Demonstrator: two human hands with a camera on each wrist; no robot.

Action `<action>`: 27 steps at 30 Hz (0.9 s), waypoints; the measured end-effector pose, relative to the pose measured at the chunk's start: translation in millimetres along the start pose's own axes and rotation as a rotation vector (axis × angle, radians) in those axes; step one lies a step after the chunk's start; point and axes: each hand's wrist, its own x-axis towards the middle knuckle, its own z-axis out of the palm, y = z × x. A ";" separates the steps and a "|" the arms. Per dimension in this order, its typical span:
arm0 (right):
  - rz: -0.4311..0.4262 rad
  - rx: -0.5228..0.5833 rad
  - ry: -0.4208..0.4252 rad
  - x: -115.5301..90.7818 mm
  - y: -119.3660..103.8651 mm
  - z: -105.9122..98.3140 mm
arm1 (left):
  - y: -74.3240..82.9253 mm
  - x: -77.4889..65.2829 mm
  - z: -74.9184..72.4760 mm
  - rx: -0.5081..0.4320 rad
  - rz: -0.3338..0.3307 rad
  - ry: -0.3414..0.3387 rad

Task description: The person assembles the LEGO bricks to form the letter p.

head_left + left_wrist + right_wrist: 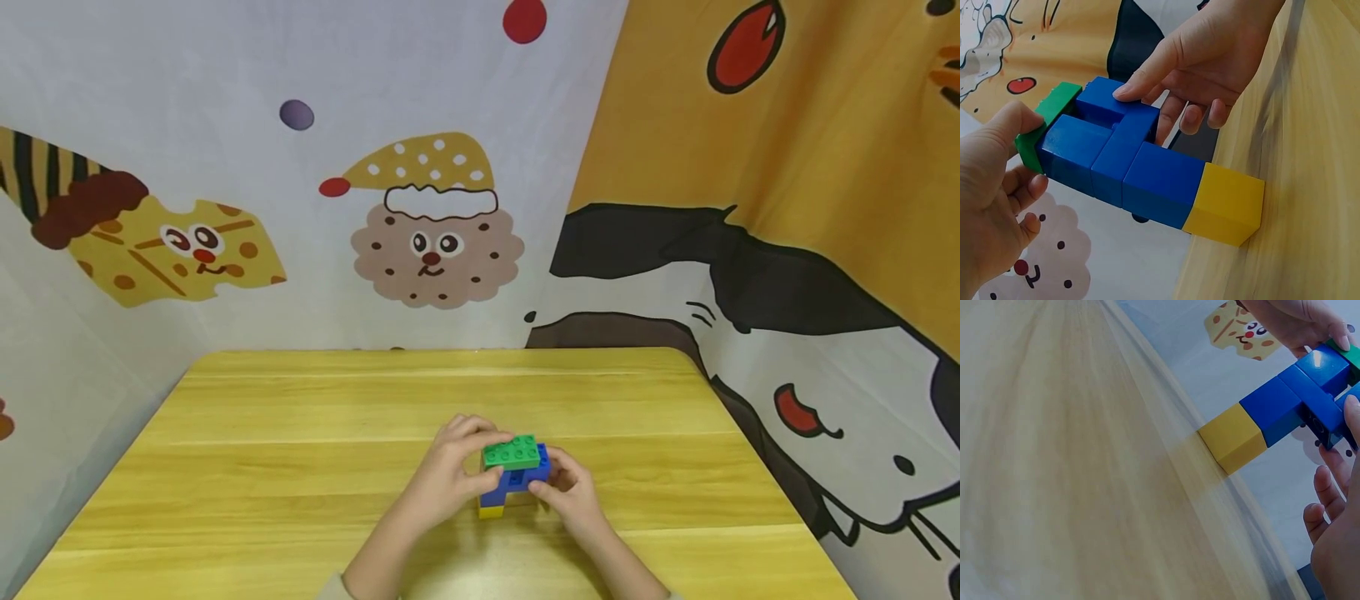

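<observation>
A small tower of toy building blocks stands upright on the table, a yellow block (1225,203) at its foot. Above this sits a blue block (1163,184), then a longer blue block (1124,147) sticking out sideways, with two more blue blocks on top, a gap between them. A green studded block (512,454) caps the tower. My left hand (453,471) grips the green block, thumb on the near side and fingers over the far side. On the right, my right hand (573,500) pinches the overhanging blue part between thumb and fingers.
The wooden table (300,475) spreads around the tower, its back edge against a cartoon-printed cloth (262,50). More printed cloth hangs along the left and right sides.
</observation>
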 end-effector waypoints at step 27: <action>-0.063 0.051 -0.036 2.3 0.7 -0.3 | 1.6 2.1 -7.3 0.039 0.039 -0.070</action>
